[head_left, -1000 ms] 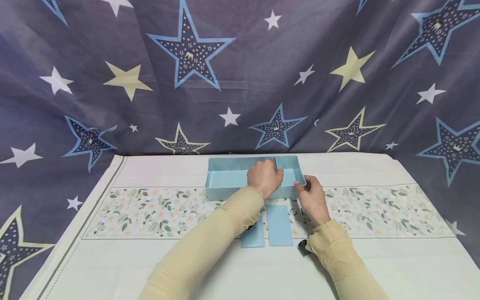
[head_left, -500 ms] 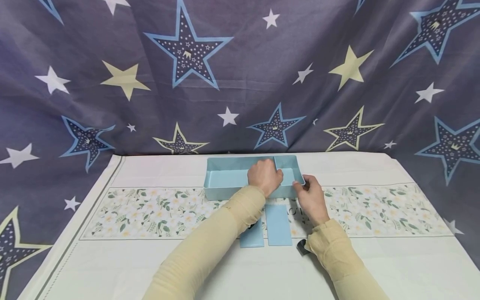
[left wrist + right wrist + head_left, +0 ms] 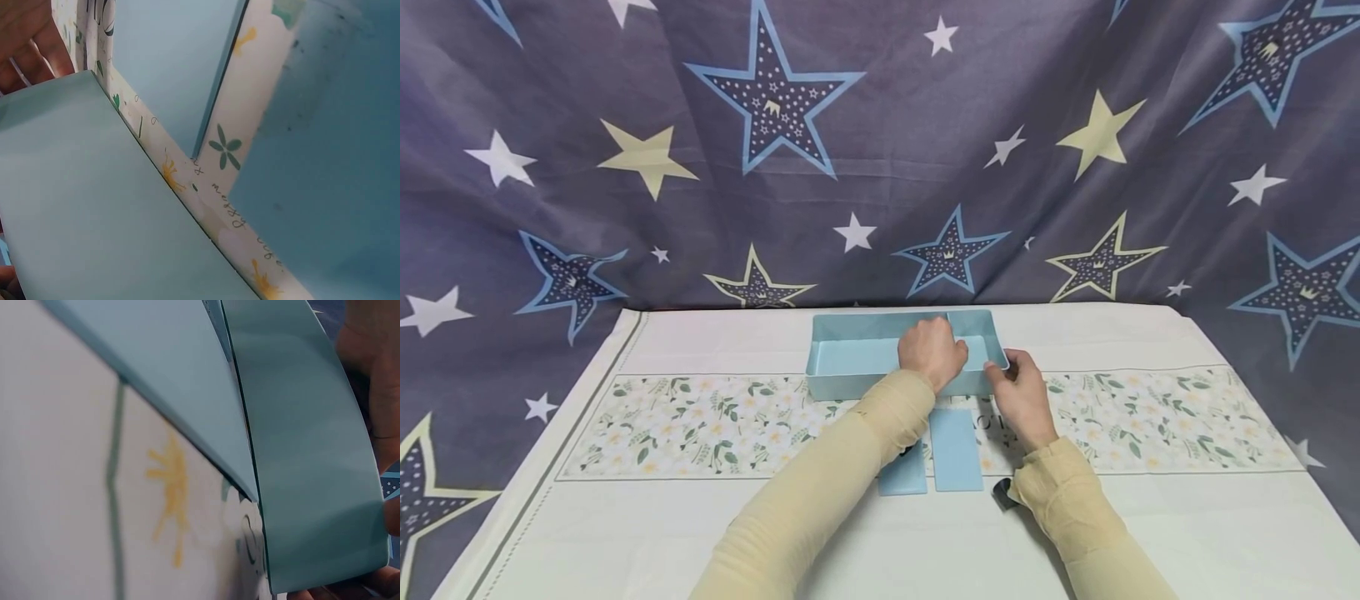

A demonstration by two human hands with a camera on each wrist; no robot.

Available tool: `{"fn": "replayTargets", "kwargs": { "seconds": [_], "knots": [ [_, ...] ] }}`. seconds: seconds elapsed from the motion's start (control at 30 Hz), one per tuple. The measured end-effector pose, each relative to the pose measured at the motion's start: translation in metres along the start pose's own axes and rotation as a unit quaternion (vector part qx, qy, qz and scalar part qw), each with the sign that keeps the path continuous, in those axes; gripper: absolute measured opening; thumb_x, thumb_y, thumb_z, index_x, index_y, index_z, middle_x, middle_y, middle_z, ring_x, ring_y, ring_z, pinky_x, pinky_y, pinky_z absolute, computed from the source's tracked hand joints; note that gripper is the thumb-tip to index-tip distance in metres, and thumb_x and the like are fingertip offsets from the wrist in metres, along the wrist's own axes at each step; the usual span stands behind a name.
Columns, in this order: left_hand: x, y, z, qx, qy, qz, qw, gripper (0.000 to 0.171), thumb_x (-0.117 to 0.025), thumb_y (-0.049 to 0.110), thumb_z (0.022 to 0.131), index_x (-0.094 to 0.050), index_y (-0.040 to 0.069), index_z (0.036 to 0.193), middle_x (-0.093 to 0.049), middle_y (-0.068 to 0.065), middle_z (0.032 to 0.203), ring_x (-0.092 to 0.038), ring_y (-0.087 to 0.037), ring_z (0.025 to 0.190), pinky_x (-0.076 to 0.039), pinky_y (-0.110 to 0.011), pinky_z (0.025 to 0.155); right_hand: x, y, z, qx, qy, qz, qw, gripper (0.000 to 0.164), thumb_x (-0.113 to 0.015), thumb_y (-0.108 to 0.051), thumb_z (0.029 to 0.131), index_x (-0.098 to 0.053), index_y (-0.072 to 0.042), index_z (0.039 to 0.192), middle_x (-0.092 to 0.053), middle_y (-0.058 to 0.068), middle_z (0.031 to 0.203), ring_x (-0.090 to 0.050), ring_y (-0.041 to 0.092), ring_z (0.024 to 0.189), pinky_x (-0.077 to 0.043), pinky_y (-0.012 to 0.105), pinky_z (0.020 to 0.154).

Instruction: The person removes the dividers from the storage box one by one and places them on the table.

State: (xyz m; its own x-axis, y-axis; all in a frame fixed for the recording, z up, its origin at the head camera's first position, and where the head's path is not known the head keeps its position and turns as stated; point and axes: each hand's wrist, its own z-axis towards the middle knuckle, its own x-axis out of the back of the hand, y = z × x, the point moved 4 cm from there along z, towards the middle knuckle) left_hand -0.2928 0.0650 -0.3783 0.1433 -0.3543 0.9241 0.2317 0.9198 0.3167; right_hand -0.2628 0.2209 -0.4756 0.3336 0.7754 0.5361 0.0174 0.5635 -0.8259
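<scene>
A long light-blue box (image 3: 850, 385) stands near the far edge of the white table, with a thin divider (image 3: 950, 323) crossing it towards the right end. Reaching inside, my left hand (image 3: 928, 354) pinches this divider, its fingers curled and mostly hidden behind the knuckles. My right hand (image 3: 1025, 400) grips the box's right front corner, thumb over the rim and fingers outside. In the right wrist view fingertips show at the lower edge of the box wall (image 3: 312, 456). Two flat blue panels, a right one (image 3: 956, 450) and a left one (image 3: 904, 473), lie before the box.
A floral printed strip (image 3: 700, 425) runs across the white tablecloth (image 3: 625, 533) beneath the panels. My left sleeve (image 3: 820, 492) covers part of the left panel. A dark star-patterned curtain (image 3: 880, 150) hangs behind the table. A small black device (image 3: 1003, 494) sits by the right cuff.
The head view has shifted very slightly. My left hand has edged a little to the right against the box; my right hand keeps its grip on the corner.
</scene>
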Motion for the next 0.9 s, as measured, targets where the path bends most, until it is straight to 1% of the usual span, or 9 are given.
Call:
{"fn": "replayTargets", "kwargs": {
  "seconds": [0.17, 0.33, 0.53, 0.77, 0.9],
  "knots": [
    [-0.0011, 0.0016, 0.0004, -0.003, -0.007, 0.004, 1.0000, 0.024, -0.055, 0.031, 0.081, -0.060, 0.015, 0.064, -0.058, -0.003, 0.058, -0.049, -0.018, 0.047, -0.040, -0.034, 0.038, 0.0006, 0.0001, 0.0001, 0.002, 0.002, -0.003, 1.000, 0.050, -0.048, -0.047, 0.088, -0.044, -0.009, 0.121, -0.052, 0.009, 0.110, -0.050, 0.018, 0.094, -0.050, 0.041, 0.077],
    [-0.0025, 0.0032, 0.0007, -0.003, -0.006, 0.004, 1.0000, 0.022, -0.054, 0.028, 0.080, -0.061, 0.014, 0.064, -0.058, -0.002, 0.056, -0.049, -0.017, 0.046, -0.041, -0.033, 0.038, 0.0017, -0.0011, -0.0001, 0.001, 0.003, 0.002, 1.000, 0.049, -0.049, -0.046, 0.088, -0.045, -0.010, 0.120, -0.052, 0.008, 0.109, -0.050, 0.017, 0.093, -0.050, 0.041, 0.076],
    [-0.0037, 0.0047, 0.0015, -0.003, -0.003, 0.004, 1.0000, 0.020, -0.053, 0.023, 0.078, -0.058, 0.016, 0.059, -0.056, -0.001, 0.053, -0.047, -0.015, 0.043, -0.040, -0.032, 0.036, 0.0027, -0.0028, -0.0012, 0.003, 0.002, 0.007, 1.000, 0.048, -0.049, -0.046, 0.088, -0.045, -0.010, 0.119, -0.052, 0.008, 0.108, -0.050, 0.017, 0.091, -0.050, 0.041, 0.075],
    [-0.0022, 0.0069, 0.0021, -0.007, 0.003, 0.017, 0.9998, 0.016, -0.054, 0.021, 0.076, -0.060, 0.015, 0.062, -0.061, -0.003, 0.057, -0.051, -0.017, 0.048, -0.042, -0.033, 0.038, 0.0030, -0.0044, -0.0014, 0.004, 0.009, 0.005, 1.000, 0.044, -0.050, -0.043, 0.088, -0.046, -0.011, 0.118, -0.052, 0.006, 0.106, -0.050, 0.015, 0.090, -0.050, 0.040, 0.074],
    [-0.0017, 0.0075, 0.0017, -0.009, 0.005, 0.019, 0.9998, 0.016, -0.055, 0.021, 0.075, -0.060, 0.015, 0.061, -0.061, -0.004, 0.057, -0.052, -0.017, 0.048, -0.042, -0.033, 0.037, 0.0030, -0.0039, -0.0016, 0.002, 0.009, 0.003, 1.000, 0.044, -0.050, -0.043, 0.088, -0.046, -0.011, 0.118, -0.052, 0.006, 0.107, -0.050, 0.015, 0.090, -0.050, 0.040, 0.074]
  ]
}}
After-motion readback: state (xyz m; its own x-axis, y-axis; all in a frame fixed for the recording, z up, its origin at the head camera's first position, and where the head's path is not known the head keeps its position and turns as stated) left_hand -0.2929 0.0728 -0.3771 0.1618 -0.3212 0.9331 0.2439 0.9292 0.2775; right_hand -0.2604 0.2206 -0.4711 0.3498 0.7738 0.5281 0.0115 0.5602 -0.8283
